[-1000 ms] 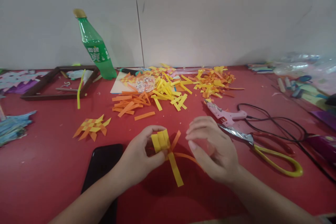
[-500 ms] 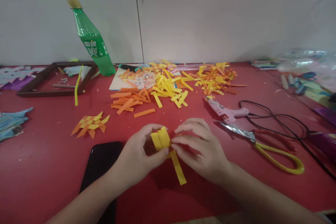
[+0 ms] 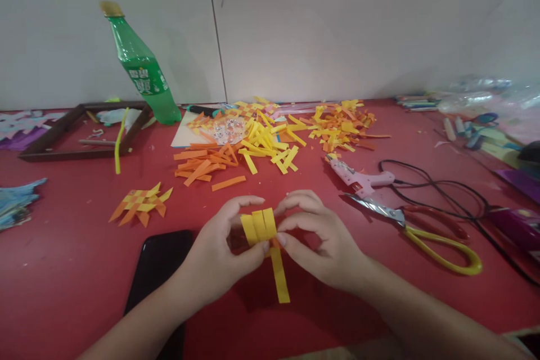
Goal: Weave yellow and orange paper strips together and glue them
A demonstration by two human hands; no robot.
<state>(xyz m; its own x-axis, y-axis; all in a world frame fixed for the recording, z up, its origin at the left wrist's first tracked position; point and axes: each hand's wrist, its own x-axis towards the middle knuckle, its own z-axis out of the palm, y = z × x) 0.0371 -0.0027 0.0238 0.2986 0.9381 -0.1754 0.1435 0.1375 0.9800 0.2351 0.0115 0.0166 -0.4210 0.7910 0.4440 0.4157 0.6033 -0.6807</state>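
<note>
Between both hands, above the red table, is a set of folded yellow paper strips (image 3: 259, 226) lying side by side, with one long tail hanging down. My left hand (image 3: 225, 244) pinches its left side, thumb along the lower edge. My right hand (image 3: 318, 239) is closed on its right edge with thumb and fingertips; a bit of orange shows there. A woven orange-and-yellow paper fish (image 3: 141, 202) lies to the left. Behind the hands are loose orange strips (image 3: 202, 162) and a heap of yellow strips (image 3: 264, 140).
Scissors (image 3: 396, 216) and a pink glue gun (image 3: 358, 176) with a black cord lie on the right. A black phone (image 3: 158, 264) is partly under my left forearm. A green bottle (image 3: 147, 76) stands by a brown frame (image 3: 71, 154). More folded paper pieces (image 3: 341, 124) are piled at the back.
The folded yellow strips have turned slightly, and three upright bands now show side by side where two showed. The hanging tail points more straight down. The whole view has shifted a little.
</note>
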